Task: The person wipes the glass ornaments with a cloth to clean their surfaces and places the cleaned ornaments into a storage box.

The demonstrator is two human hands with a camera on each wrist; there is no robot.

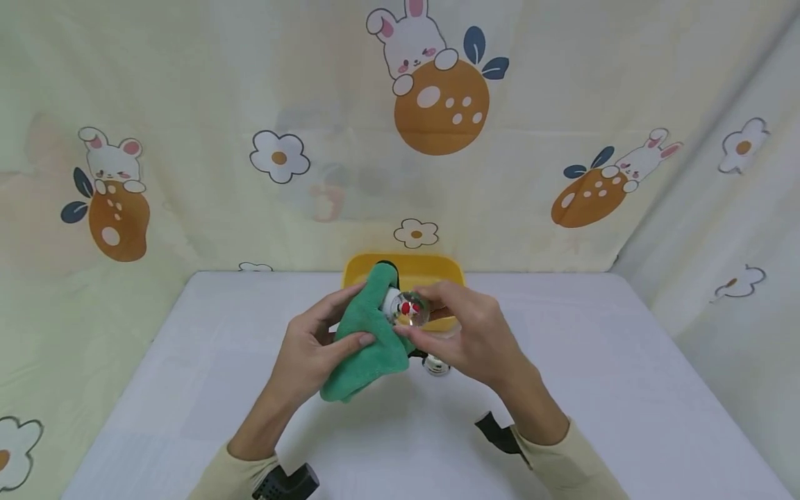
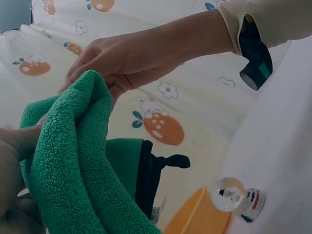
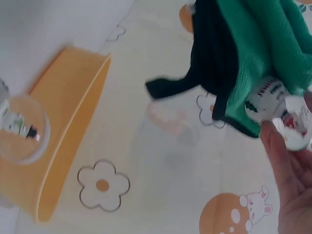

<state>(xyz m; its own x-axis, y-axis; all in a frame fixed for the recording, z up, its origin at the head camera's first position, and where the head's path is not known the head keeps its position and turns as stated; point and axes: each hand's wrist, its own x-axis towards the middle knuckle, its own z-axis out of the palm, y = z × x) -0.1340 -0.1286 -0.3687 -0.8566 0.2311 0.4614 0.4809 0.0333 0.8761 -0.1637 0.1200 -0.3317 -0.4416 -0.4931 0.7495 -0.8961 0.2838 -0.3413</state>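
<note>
A small snow globe with a red-and-white figure inside is held up above the table. My left hand grips a green cloth, which is wrapped about the globe's white base. From the other side, the fingers and thumb of my right hand pinch the clear ball. The cloth has a dark edge and a dark hanging loop. In the left wrist view the cloth hides the held globe and much of my left hand.
A yellow container stands at the table's back edge, behind my hands. Another snow globe stands on the white table close to it, partly hidden in the head view. A patterned curtain hangs behind the table.
</note>
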